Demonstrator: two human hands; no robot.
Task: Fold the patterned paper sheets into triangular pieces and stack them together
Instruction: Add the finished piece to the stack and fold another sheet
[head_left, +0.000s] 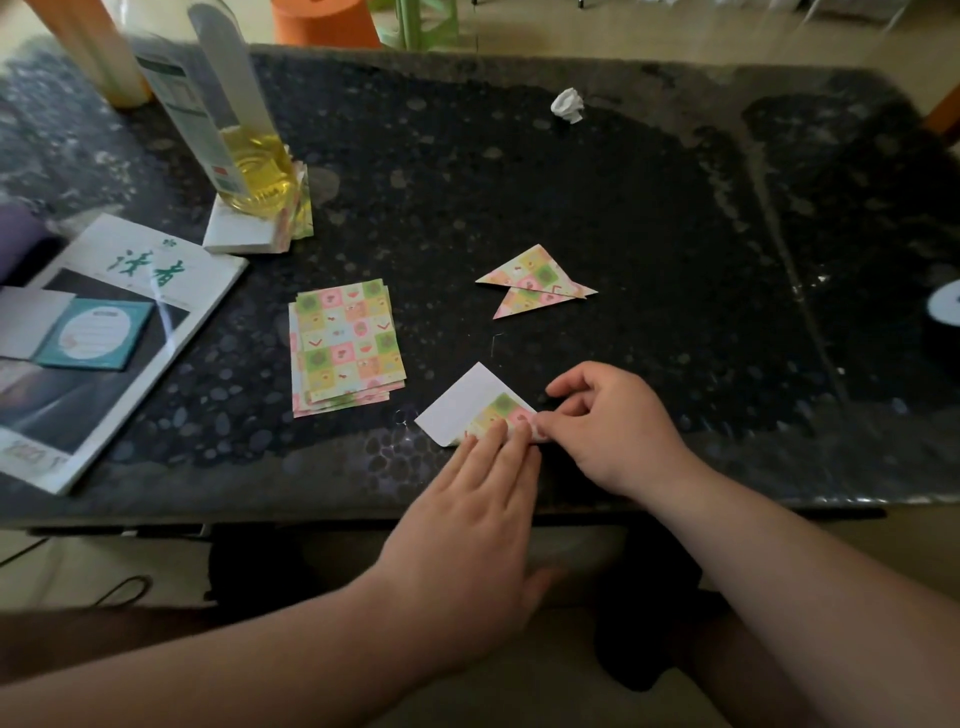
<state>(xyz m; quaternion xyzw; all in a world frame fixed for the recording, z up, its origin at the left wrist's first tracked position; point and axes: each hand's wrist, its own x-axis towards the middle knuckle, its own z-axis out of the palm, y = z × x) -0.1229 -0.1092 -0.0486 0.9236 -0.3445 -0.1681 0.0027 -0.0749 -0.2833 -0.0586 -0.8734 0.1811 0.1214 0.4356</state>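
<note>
Head view, looking down on a dark speckled table (597, 197). Near its front edge lies one patterned sheet (470, 408), white side up, with its right corner turned over so the checked pink, green and yellow print shows. The left hand (467, 525) lies on that turned flap with fingers straight and flat, pressing it down. The right hand (613, 431) meets it from the right, its thumb and forefinger pinching the sheet's folded edge while the other fingers curl above.

Just to the left rests the stack of patterned sheets (345, 345), print side up and slightly fanned. Further back and to the right, well apart from the hands, lie two folded triangles (535, 278), one overlapping the other.

At the left edge a magazine (171, 291) carries two large green brush characters — they look like 读者 — and a teal card (96, 335) lies on its cover, its print too small to read. Behind it a clear bottle (244, 150) with yellow liquid at the bottom stands on a white paper pad (234, 236); the bottle's label is blurred. A crumpled white scrap (568, 105) sits at the far side of the table.
</note>
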